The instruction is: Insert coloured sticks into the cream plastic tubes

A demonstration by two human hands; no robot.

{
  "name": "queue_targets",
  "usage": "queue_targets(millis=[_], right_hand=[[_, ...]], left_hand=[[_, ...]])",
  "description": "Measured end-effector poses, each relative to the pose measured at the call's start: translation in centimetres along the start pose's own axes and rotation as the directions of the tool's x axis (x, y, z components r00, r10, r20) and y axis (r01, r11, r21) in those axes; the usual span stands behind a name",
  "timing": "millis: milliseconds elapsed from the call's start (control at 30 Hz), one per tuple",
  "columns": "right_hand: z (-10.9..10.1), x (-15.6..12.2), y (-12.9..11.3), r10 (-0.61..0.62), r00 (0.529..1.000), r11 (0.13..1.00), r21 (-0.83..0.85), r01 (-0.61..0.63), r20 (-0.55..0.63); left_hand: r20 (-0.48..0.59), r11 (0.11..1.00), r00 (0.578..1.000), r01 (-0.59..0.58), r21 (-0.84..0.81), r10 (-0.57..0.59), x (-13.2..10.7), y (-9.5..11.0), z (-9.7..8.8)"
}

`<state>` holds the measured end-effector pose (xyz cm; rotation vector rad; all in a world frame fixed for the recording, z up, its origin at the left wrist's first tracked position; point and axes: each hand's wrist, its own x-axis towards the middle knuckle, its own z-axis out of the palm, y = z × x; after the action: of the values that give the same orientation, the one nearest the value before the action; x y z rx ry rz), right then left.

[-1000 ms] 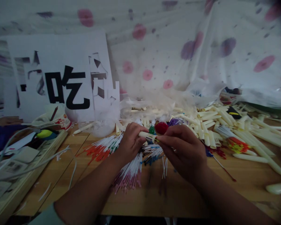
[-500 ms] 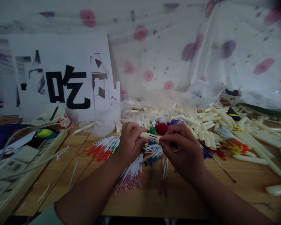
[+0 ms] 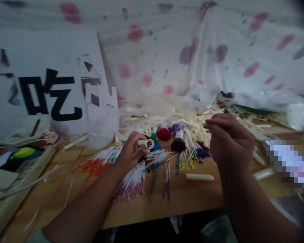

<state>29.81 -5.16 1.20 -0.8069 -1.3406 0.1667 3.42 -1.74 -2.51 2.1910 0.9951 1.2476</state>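
Note:
My left hand [image 3: 129, 152] is closed around a short cream tube [image 3: 149, 144] whose round open end faces me. Small coloured bits show inside that opening. My right hand [image 3: 231, 143] is raised apart from the tube, over the right side of the table, with its fingers curled and pressed together; whatever they may hold is hidden. Below my left hand fan out thin white sticks with pink tips [image 3: 131, 184]. Orange-tipped sticks [image 3: 98, 162] lie to its left. Past the tube sit a red rounded clump [image 3: 163, 134] and yellow-tipped sticks [image 3: 188, 158].
One cream pointed tube [image 3: 199, 177] lies alone near the front. Many more cream pieces [image 3: 192, 133] are heaped behind. A blurred-out device [image 3: 291, 165] is at the right. On the left are a power strip [image 3: 5, 195] with cables and a white board [image 3: 91, 44] with black lettering.
My right hand has let go of the tube and moved off to the right. My left hand has turned the tube so its open end faces me. The view has swung right.

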Motion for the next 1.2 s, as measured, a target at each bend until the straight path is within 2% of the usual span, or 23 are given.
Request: queue_targets(millis=[33, 100, 200, 300, 367, 467, 567, 633, 800, 1000, 1200], right_hand=[[-1.5, 0.0, 0.6, 0.02, 1.0, 0.997, -0.073, -0.02, 0.002], [-4.6, -0.8, 1.8, 0.092, 0.984, 0.957, -0.285, -0.046, 0.151], [-8.4, -3.5, 3.4, 0.289, 0.879, 0.807, -0.591, -0.009, 0.381], [-10.9, -6.3, 4.2, 0.398, 0.828, 0.671, -0.741, 0.03, 0.394], [-11.7, -7.4, 4.2, 0.469, 0.8, 0.612, -0.79, 0.01, 0.374], [-11.2, -7.9, 4.1, 0.526, 0.736, 0.603, -0.797, 0.031, 0.426], [-9.4, -7.8, 4.2, 0.537, 0.682, 0.624, -0.778, 0.077, 0.497], [-7.9, -7.6, 4.5, 0.563, 0.666, 0.611, -0.789, 0.062, 0.489], [-5.7, -7.3, 5.1, 0.64, 0.65, 0.555, -0.831, -0.024, 0.409], [-5.6, -6.9, 4.9, 0.703, 0.634, 0.512, -0.848, -0.137, 0.323], [-6.7, -7.0, 3.9, 0.704, 0.683, 0.448, -0.867, -0.218, 0.192]], left_hand=[[0.04, 0.999, 0.998, 0.051, -0.005, -0.051, 0.1, 0.1, 0.1], [0.123, 0.988, 0.981, 0.156, -0.007, -0.154, 0.1, 0.5, 0.3], [0.218, 0.966, 0.944, 0.257, -0.02, -0.246, 0.0, 1.1, 0.8], [0.25, 0.953, 0.927, 0.299, -0.047, -0.279, 0.0, 1.5, 1.1], [0.251, 0.945, 0.923, 0.319, -0.079, -0.29, 0.1, 1.5, 1.2], [0.244, 0.928, 0.923, 0.34, -0.151, -0.298, 0.2, 1.7, 1.3], [0.258, 0.904, 0.917, 0.362, -0.227, -0.303, 0.2, 2.0, 1.4], [0.268, 0.885, 0.912, 0.379, -0.271, -0.309, 0.1, 2.1, 1.3], [0.252, 0.847, 0.91, 0.402, -0.349, -0.328, -0.1, 2.2, 0.9], [0.247, 0.883, 0.928, 0.348, -0.314, -0.279, -0.1, 2.2, 0.5], [0.25, 0.914, 0.933, 0.321, -0.25, -0.259, 0.0, 2.1, 0.5]])
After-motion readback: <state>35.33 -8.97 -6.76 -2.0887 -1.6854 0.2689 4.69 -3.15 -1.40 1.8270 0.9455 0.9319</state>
